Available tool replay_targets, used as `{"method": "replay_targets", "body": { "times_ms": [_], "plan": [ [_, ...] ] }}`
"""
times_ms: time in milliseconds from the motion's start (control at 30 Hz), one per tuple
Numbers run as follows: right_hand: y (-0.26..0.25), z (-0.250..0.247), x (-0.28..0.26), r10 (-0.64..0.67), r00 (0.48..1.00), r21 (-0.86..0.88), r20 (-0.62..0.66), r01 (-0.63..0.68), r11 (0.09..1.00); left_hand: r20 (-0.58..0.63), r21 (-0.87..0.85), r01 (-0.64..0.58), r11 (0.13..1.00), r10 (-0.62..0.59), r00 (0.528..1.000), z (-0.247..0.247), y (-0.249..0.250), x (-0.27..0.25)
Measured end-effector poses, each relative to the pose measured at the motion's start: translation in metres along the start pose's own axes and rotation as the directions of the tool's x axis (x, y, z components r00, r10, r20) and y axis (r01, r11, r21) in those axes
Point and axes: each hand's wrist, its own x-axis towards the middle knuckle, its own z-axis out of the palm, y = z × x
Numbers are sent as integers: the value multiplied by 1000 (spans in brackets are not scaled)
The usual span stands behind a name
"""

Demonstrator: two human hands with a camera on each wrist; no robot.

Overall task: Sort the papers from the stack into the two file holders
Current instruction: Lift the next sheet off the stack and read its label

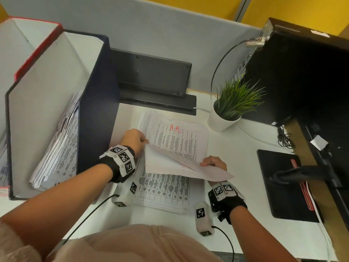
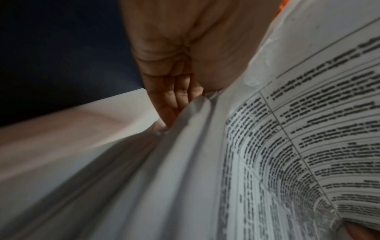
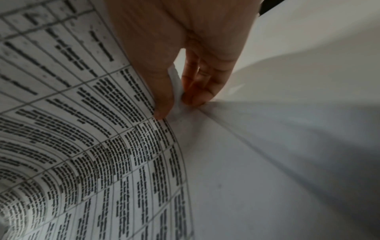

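Observation:
A stack of printed papers (image 1: 170, 191) lies on the white desk, and the sheet uncovered at its far end bears a red "H.R." mark (image 1: 174, 128). Both hands lift the top sheet (image 1: 170, 163), folded back with its blank side up. My left hand (image 1: 135, 139) pinches its left edge; the fingers (image 2: 174, 97) curl at the paper's edge. My right hand (image 1: 214, 162) pinches its right edge between thumb and fingers (image 3: 197, 91). A dark blue file holder (image 1: 98, 95) with papers inside (image 1: 60, 148) stands on the left, a red-edged holder (image 1: 35, 52) behind it.
A potted green plant (image 1: 230, 104) stands beyond the stack on the right. A black keyboard (image 1: 154, 72) leans on the grey partition. A black computer tower (image 1: 302, 72) and a black pad (image 1: 283, 184) are on the right. The desk's front edge is close to my body.

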Motion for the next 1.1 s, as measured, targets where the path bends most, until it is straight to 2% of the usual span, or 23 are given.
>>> {"method": "replay_targets", "body": {
  "times_ms": [67,133,200,233,300,367,400,533,600,633,667,700,733,767,800,867,967,1100],
  "plan": [
    [3,0,1,21,999,72,-45,-18,997,-40,-2,-73,997,72,997,1,0,-5],
    [3,0,-2,93,995,82,-46,-89,993,-153,-12,-196,981,192,969,4,-2,-12],
    [3,-3,0,85,996,66,-36,-83,994,-250,-93,-293,952,262,932,6,-1,-20],
    [2,-5,1,65,997,35,-32,-64,997,-271,-173,-312,934,259,927,6,0,-23],
    [4,-10,4,3,999,-136,-39,-9,991,-247,-377,-289,880,205,947,6,4,-26],
    [5,-9,9,-84,994,-486,-65,42,873,-196,-522,-231,821,148,969,4,7,-27],
    [4,-8,8,-118,989,-572,-88,47,819,-169,-563,-194,803,117,979,2,9,-28],
    [6,-13,-4,-242,968,-373,-59,203,905,-47,-678,-71,732,52,997,-3,17,-31],
    [9,-4,-3,-184,980,-435,-81,132,891,-1,-730,-27,683,38,999,-7,21,-30],
    [7,-10,-4,-107,993,-508,-56,64,859,11,-732,-9,681,26,1000,-9,23,-28],
    [2,-17,-16,8,997,-640,-81,-58,766,15,-719,5,695,8,1000,-10,24,-26],
    [2,-24,-20,61,989,-561,-132,-125,818,10,-697,21,717,-20,1000,-10,23,-22],
    [12,-28,-15,38,990,-542,-137,-107,833,-4,-666,41,745,-59,998,-10,22,-18],
    [17,-31,-12,32,999,-385,-15,-35,922,-34,-613,57,788,-98,995,-9,19,-14],
    [12,-16,-6,-65,993,-423,96,100,901,-66,-534,68,843,-122,990,-8,16,-9],
    [3,-17,-14,-154,986,-220,58,163,962,-61,-354,100,930,-129,990,-6,10,-2],
    [7,-13,-9,-128,990,-127,51,134,983,35,-178,138,974,-134,990,-5,5,3],
    [10,-8,-3,-42,999,31,-30,43,999,47,-49,122,991,-120,992,-5,10,5]
  ]
}}
